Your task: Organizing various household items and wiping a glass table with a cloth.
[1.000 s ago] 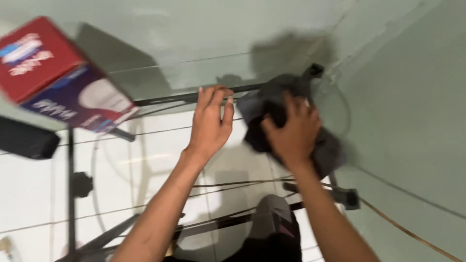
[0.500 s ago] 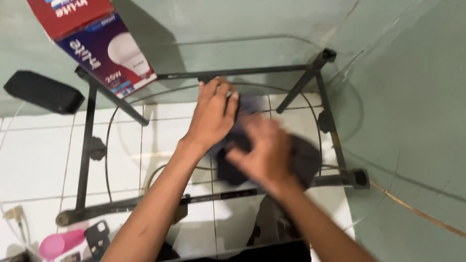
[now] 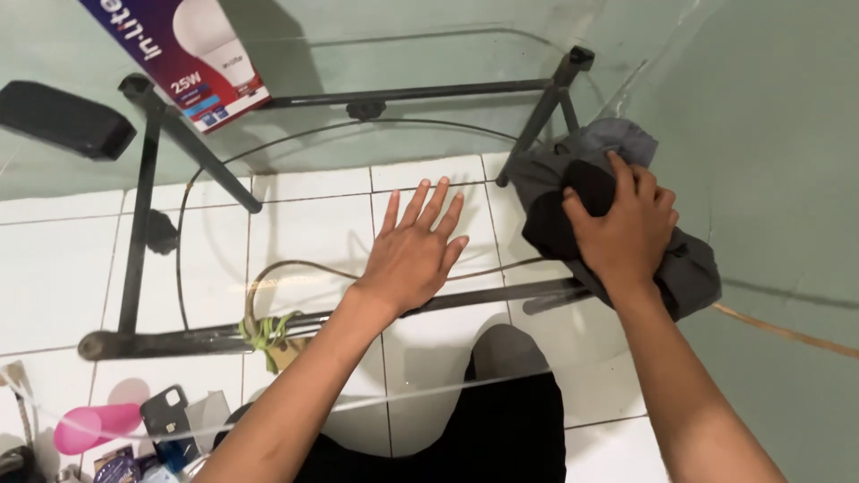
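1. At far left, on the glass tabletop [image 3: 340, 54], we note a black oblong object [image 3: 58, 118]; just right of it lies a light-bulb carton [image 3: 192, 54], red and purple, cut off by the top edge.
2. Through the glass at lower left, on the white tiled floor [image 3: 63, 268], we see a pink cup [image 3: 89, 427] lying on its side and a dark phone case [image 3: 165, 411] beside it.
3. The black metal table frame [image 3: 143, 215] shows beneath the glass; a cord with a green tie [image 3: 267, 329] is knotted on its near bar.
4. Our left hand [image 3: 413, 255] lies flat on the glass, palm down, fingers spread and straight, grasping nothing.
5. Our right hand [image 3: 626, 228] presses down on a dark grey cloth [image 3: 689, 268], fingers curled over a bunched black fold; it grips the cloth.
6. The cloth sits on the glass near the table's right rim, over the frame's far right leg, well apart from the left hand.
7. Right of the table is a pale green wall [image 3: 787, 161].
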